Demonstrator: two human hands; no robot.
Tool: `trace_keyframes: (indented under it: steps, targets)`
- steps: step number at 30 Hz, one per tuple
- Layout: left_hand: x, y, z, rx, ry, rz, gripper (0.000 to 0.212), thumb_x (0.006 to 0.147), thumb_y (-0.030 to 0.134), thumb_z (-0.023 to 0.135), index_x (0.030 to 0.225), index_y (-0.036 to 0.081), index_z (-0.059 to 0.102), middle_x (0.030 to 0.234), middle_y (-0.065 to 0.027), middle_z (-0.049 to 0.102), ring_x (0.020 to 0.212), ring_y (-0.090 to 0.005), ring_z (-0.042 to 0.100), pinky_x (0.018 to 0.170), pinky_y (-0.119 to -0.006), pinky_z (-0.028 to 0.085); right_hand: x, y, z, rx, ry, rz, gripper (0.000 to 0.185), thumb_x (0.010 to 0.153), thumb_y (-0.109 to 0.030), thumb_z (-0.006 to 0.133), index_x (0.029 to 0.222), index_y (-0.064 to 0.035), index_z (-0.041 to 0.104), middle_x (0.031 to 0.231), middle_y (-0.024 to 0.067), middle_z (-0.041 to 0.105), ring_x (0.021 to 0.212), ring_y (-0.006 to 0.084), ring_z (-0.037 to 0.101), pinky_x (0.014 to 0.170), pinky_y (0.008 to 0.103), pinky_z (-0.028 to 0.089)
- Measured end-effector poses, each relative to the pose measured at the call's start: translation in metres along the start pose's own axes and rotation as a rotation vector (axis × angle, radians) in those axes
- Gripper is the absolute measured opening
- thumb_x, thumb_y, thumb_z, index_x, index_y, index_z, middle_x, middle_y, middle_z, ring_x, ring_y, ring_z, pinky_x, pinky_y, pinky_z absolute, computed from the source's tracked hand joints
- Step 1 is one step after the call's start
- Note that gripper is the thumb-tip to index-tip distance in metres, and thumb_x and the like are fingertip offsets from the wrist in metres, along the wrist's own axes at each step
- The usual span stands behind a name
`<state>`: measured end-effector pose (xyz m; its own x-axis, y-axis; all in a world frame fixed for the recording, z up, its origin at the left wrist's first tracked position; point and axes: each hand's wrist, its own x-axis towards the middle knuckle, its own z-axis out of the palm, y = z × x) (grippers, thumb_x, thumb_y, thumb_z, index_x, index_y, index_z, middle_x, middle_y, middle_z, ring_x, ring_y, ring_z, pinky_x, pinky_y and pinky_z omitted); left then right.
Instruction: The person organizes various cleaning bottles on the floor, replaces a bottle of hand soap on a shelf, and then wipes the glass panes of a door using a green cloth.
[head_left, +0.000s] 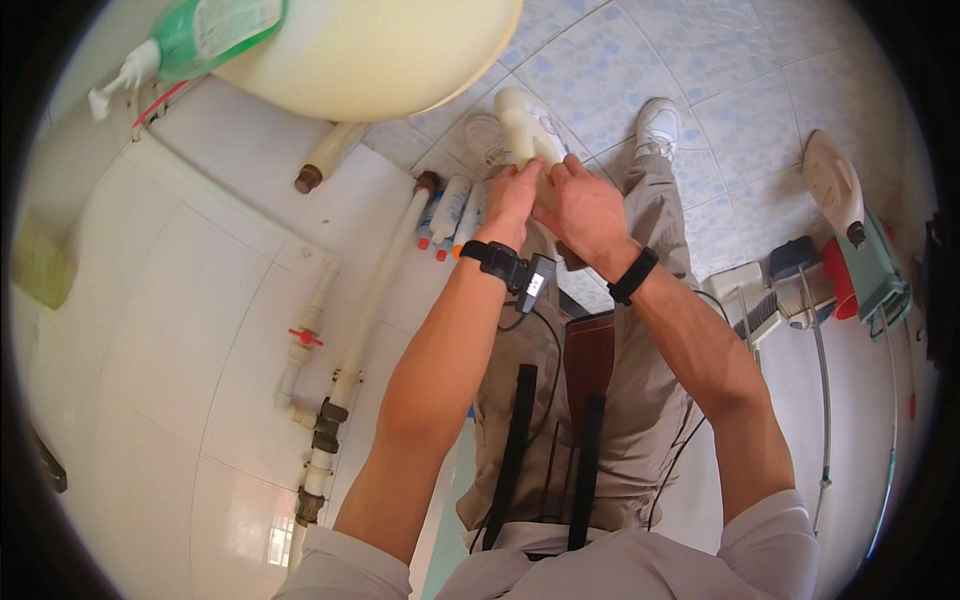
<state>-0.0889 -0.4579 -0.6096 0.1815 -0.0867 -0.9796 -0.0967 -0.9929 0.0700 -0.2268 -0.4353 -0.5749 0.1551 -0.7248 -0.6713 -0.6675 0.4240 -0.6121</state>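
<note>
A cream plastic bottle (517, 120) with a pale printed label is between my hands, in front of my legs and above the tiled floor. My left hand (514, 196) grips its near part from the left, thumb pressed along the side. From the right, my right hand (589, 201) is wrapped around the same part, close against my left fingers. The hands hide the near end of the bottle, so I cannot tell if it has a cap. A black strap with a small device (517, 274) is on my left wrist, and a black band (634, 276) on my right.
A cream basin (375, 52) and a green pump bottle (217, 34) are at the upper left. Pipes (375, 300) run along the tiled wall, with several bottles (450, 210) beside them. To the right are a beige bottle (832, 180), brushes (759, 319) and a green dustpan (874, 262).
</note>
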Motion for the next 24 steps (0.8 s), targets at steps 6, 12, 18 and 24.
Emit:
trace_keyframes:
  steps: [6,12,18,24]
  targets:
    - [0.030,-0.001,-0.091,0.837,0.243,0.270,0.055,0.100,0.051,0.060,0.113,-0.002,0.068,0.106,-0.0253,0.072,0.100,-0.0408,0.065,0.088,-0.048,0.051,-0.017,-0.030,0.016,0.072,-0.070,-0.136,0.014,0.090,-0.019,0.063,0.087,-0.0055,0.065,0.091,0.0126,0.065,0.085,0.0365,0.068,0.074,0.0489,0.055]
    - [0.029,0.026,-0.147,1.509,0.238,0.527,0.041,0.096,0.044,0.063,0.110,0.007,0.072,0.103,-0.0126,0.077,0.112,-0.0322,0.059,0.097,-0.044,0.040,-0.046,0.017,0.021,0.086,-0.097,0.008,0.015,0.090,-0.020,0.065,0.089,-0.0050,0.065,0.095,0.0140,0.066,0.086,0.0396,0.066,0.074,0.0501,0.055]
    - [0.061,0.016,-0.180,1.657,0.297,0.506,0.037,0.094,0.039,0.065,0.117,0.011,0.071,0.102,-0.0124,0.077,0.114,-0.0286,0.061,0.099,-0.043,0.038,-0.068,0.068,0.018,0.021,-0.105,0.170,0.012,0.092,-0.017,0.065,0.090,-0.0048,0.066,0.093,0.0146,0.066,0.087,0.0398,0.066,0.075,0.0503,0.053]
    - [0.100,0.019,-0.200,1.713,0.346,0.348,0.047,0.094,0.038,0.060,0.134,0.014,0.063,0.107,-0.0124,0.077,0.115,-0.0298,0.062,0.099,-0.045,0.039,-0.074,0.099,0.023,-0.069,-0.126,0.238,0.011,0.092,-0.015,0.064,0.091,-0.0044,0.066,0.095,0.0139,0.068,0.087,0.0400,0.065,0.075,0.0495,0.053]
